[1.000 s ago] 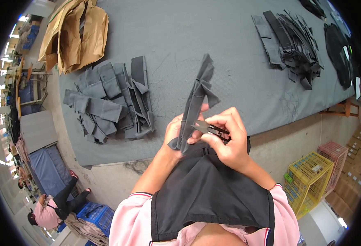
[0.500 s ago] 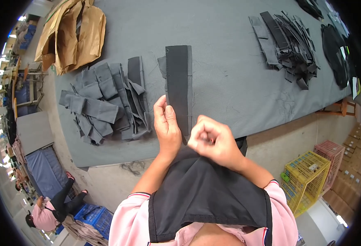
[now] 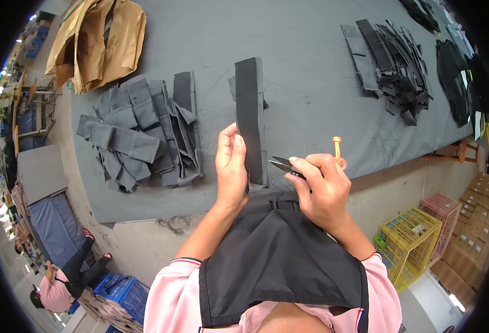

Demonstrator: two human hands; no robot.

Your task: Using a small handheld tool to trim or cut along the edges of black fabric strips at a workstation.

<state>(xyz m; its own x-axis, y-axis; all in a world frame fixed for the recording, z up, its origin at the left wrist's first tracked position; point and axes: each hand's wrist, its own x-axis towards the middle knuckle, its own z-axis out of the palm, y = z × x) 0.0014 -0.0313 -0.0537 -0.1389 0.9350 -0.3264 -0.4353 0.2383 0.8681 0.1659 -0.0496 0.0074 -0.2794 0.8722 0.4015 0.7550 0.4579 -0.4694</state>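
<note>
A long dark grey fabric strip [image 3: 248,105] stands lengthwise in front of me at the table's near edge, paler cloth showing along its right side. My left hand [image 3: 232,166] is closed on its left edge near the lower end, thumb uppermost. To the right of the strip, my right hand [image 3: 323,186] grips a pair of thread snips [image 3: 283,164]. Their dark pointed blades are parted and aim left at the strip, a small gap away. An orange part of the snips sticks up behind my fingers.
A loose heap of grey fabric strips [image 3: 128,133] lies at left, another frayed pile [image 3: 397,69] at far right. A brown paper bag [image 3: 117,47] stands at far left. Yellow [image 3: 411,238] and pink crates are on the floor at right. Another person [image 3: 56,291] sits at lower left.
My right hand has moved right, away from the strip's lower end, and turned so the snips' blades show. The strip and left hand have shifted slightly right.
</note>
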